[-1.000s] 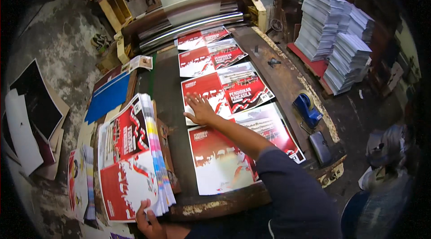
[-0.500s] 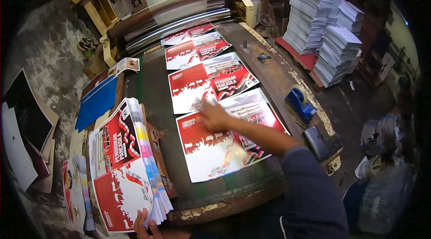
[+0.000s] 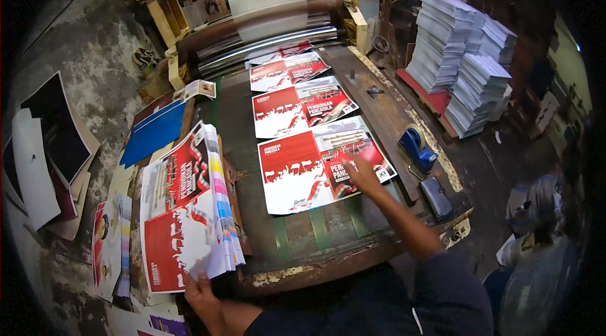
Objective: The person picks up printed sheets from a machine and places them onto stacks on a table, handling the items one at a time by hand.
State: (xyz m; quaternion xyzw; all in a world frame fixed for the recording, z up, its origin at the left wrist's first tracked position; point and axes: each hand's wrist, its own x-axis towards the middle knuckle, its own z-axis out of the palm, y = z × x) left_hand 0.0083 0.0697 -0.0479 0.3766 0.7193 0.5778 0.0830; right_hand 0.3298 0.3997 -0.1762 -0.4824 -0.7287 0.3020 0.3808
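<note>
In the head view, your left hand (image 3: pixel 203 303) is working at the lower left of the frame, thumb and fingers pinching the bottom right corner of the stack of printed sheets (image 3: pixel 177 210). You cannot tell how many sheets are between them. The stack is lying just up and left of that hand, its long axis running up the frame and leaning right at the top. Your left hand is nearer to it; your right hand (image 3: pixel 361 173) is well apart, near the middle of the frame.

That right hand is hovering over or touching the right half of the front sheet (image 3: pixel 291 168); it is blurring, so you cannot tell whether its fingers are spread or pressed together. The front sheet is lying crosswise, its long axis running left to right, roughly square to that of the stack. More printed sheets (image 3: pixel 278 108) are trailing up the table (image 3: pixel 341 230) toward the rollers (image 3: pixel 268 40) at top centre.

A brown ledge (image 3: pixel 231 175) is standing between stack and front sheet. The blue tape dispenser (image 3: pixel 416 151) and a dark pouch (image 3: pixel 435 197) are crowding the table's right edge, beside your right forearm. White paper piles (image 3: pixel 439 42) are standing at upper right.
</note>
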